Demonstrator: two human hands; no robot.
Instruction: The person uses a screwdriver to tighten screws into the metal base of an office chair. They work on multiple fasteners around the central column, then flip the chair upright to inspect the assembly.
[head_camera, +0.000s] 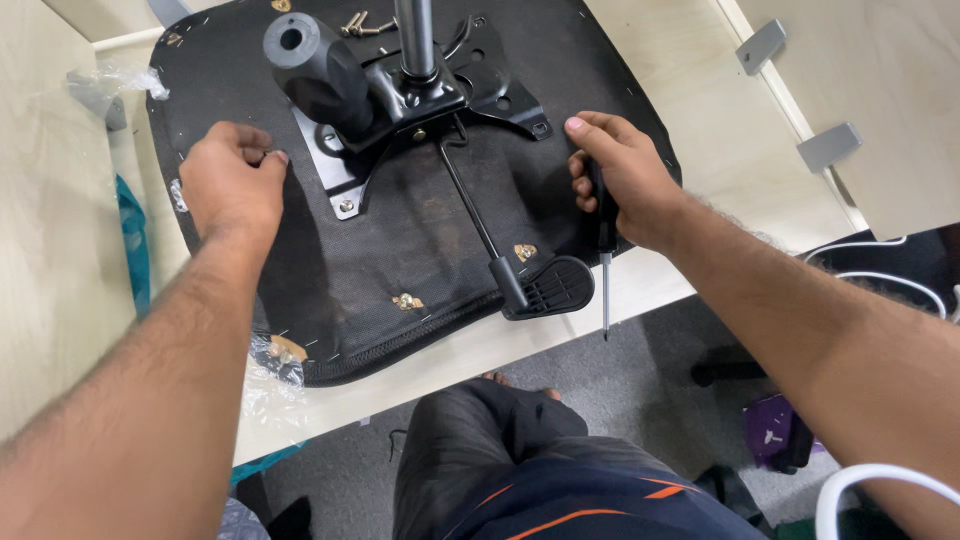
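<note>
Our right hand (618, 180) is closed around a screwdriver (605, 262), its shaft pointing down past the table edge (640, 285), while the thumb and knuckles rest on the right rim of the upturned black seat base (400, 250). Our left hand (232, 180) is loosely curled, fingers bent onto the seat's left edge and holding nothing. The seat lies underside up on the pale table, slightly overhanging its near edge. At its centre sits the black tilt mechanism (400, 95) with its metal column (415, 35) and the lever with paddle handle (545, 285). Loose screws (362, 25) lie at the far edge. To do this well, we judge both hands should steady the seat — keeping the tip clear of the fabric.
</note>
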